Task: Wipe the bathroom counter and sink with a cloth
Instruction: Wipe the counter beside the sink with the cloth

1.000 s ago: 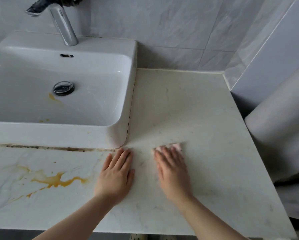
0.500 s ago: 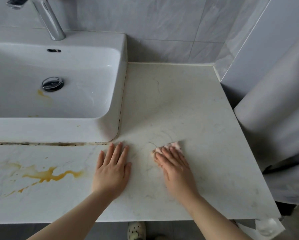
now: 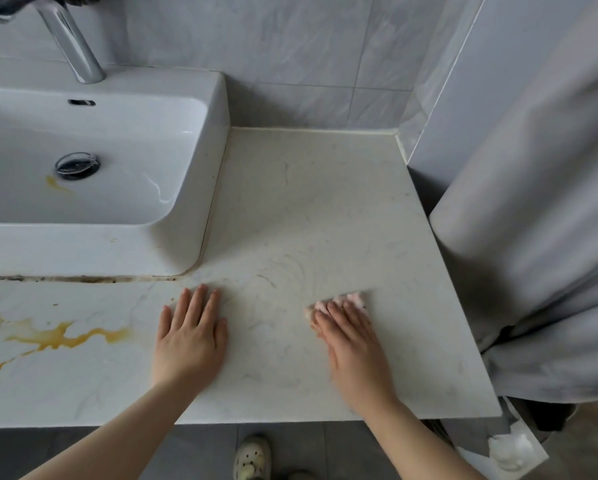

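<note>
Looking down from my head camera, my right hand (image 3: pixel 353 344) lies flat on the pink cloth (image 3: pixel 346 300). The fingers are straight and close together, pressing it to the counter (image 3: pixel 325 202) rather than gripping it, so the whole pad of cloth can drag across the stone. Only its edge peeks out past my fingertips. The cloth sits on the right part of the counter, near the front edge, well apart from the sink (image 3: pixel 186 247). My left hand (image 3: pixel 190 337) rests palm-down on bare stone, fingers straight, holding nothing; I think it braces my weight while I lean in. The yellow stain (image 3: pixel 58 336) to its left and the smear by the drain (image 3: pixel 77 165) look untouched, so I judge much wiping remains
</note>
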